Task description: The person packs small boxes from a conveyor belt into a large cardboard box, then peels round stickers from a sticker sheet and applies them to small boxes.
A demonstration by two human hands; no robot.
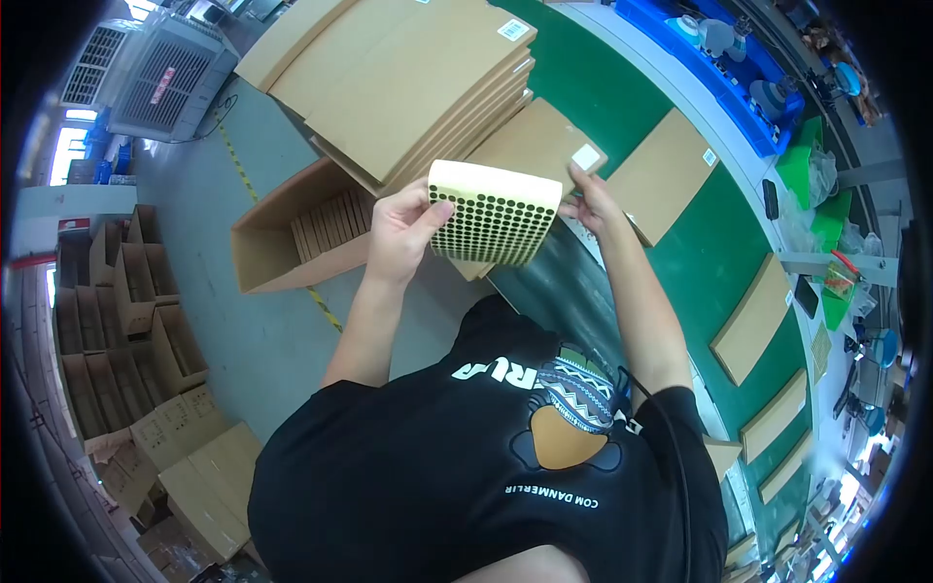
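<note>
A pale yellow panel with rows of dark round dots is held up in front of the chest. My left hand grips its left edge, thumb on the dotted face. At its right side is my right hand, fingers bent close to the panel's corner; whether they touch it is hard to tell. Behind the panel lies a flat cardboard box with a white label. A large stack of flat cardboard boxes rises behind my left hand.
An open carton holding upright cardboard pieces stands at the left. More flat boxes lie along the green tabletop. Blue bins are at the upper right. Empty cartons and an air cooler stand far left.
</note>
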